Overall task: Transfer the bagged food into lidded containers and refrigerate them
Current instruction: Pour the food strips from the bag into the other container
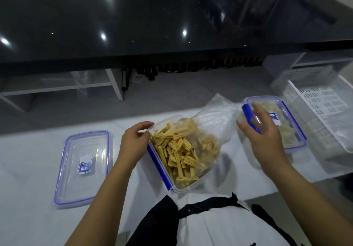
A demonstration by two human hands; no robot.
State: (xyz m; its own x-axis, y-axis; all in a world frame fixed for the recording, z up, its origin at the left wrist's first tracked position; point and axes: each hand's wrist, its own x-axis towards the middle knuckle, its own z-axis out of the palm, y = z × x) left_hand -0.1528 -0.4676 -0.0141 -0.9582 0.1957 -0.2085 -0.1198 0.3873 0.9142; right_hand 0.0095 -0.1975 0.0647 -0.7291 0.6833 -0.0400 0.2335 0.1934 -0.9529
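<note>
A clear container with blue clips (159, 166) sits in front of me on the white table, filled with yellow food sticks (176, 150). A clear plastic bag (212, 119) lies partly in it, mouth down, with more sticks inside. My left hand (134, 142) pinches the container's far left corner between thumb and fingers. My right hand (264, 138) hovers with fingers spread, blurred, over the left edge of a second, lidded container (292, 129) holding pale food. A loose lid (84, 167) with a blue seal lies flat at the left.
A glossy black counter (172, 26) runs across the back, above the white table (28, 188). A white slotted basket (322, 104) stands at the far right beside the lidded container. Bottles and white shelf frames sit under the counter.
</note>
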